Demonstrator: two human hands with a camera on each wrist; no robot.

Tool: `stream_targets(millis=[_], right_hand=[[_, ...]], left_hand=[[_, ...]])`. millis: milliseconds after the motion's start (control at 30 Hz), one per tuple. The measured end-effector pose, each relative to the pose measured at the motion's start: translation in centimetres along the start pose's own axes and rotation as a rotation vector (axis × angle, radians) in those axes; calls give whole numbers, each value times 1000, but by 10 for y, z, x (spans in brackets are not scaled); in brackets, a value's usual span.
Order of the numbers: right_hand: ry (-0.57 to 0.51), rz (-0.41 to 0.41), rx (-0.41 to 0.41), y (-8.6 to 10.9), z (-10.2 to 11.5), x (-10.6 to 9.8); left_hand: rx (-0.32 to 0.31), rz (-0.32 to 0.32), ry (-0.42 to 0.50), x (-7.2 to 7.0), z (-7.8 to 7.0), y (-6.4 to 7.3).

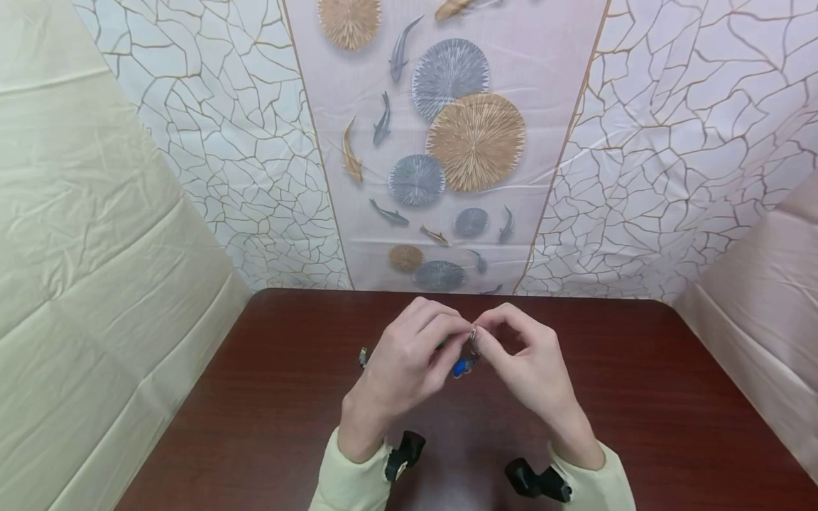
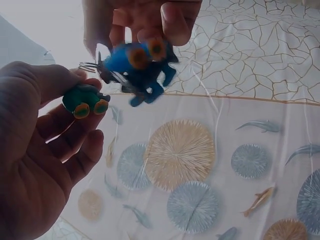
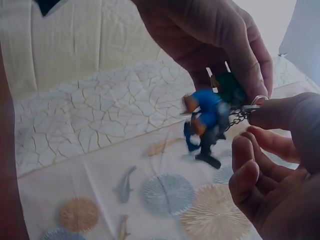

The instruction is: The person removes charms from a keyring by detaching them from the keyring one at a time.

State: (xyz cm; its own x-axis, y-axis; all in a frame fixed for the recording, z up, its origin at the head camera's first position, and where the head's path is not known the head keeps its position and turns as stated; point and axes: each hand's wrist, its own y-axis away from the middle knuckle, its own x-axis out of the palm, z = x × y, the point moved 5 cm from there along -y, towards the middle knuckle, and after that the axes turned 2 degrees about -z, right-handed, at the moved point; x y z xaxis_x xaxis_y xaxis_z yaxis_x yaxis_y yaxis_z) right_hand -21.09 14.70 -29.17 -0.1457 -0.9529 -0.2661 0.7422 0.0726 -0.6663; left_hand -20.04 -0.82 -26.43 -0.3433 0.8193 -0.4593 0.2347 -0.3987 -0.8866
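Observation:
Over the table, my left hand (image 1: 409, 355) and right hand (image 1: 530, 355) meet at the fingertips around a small metal key ring (image 1: 473, 335). In the left wrist view, the left thumb and fingers hold a little green figure (image 2: 82, 100) with two orange round parts, close to the ring. My right thumb and index finger pinch the ring, seen in the right wrist view beside a short chain (image 3: 237, 118). From this chain dangles a blue figure (image 3: 210, 107) with orange round parts and dark lower parts. How the green figure joins the ring is hidden by fingers.
A small greenish object (image 1: 363, 357) lies on the dark red-brown table (image 1: 268, 411), left of my left hand and partly hidden by it. Patterned cloth (image 1: 415, 234) hangs behind the table, with plain cloth (image 1: 128, 284) at the left side.

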Motion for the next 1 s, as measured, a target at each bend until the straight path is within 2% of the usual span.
stream_targets(millis=[100, 333, 533, 767, 1000], right_hand=[[26, -19, -64, 0, 3, -1], [-16, -2, -225, -1, 11, -2], [-8, -18, -277, -1, 12, -2], [-31, -21, -235, 0, 7, -2], [-7, -24, -114, -1, 2, -2]], left_hand=[[-4, 5, -11, 1, 1, 0], [-11, 15, -26, 2, 1, 1], [-19, 14, -33, 2, 1, 1], [-26, 27, -54, 4, 0, 1], [-17, 37, -61, 5, -1, 1]])
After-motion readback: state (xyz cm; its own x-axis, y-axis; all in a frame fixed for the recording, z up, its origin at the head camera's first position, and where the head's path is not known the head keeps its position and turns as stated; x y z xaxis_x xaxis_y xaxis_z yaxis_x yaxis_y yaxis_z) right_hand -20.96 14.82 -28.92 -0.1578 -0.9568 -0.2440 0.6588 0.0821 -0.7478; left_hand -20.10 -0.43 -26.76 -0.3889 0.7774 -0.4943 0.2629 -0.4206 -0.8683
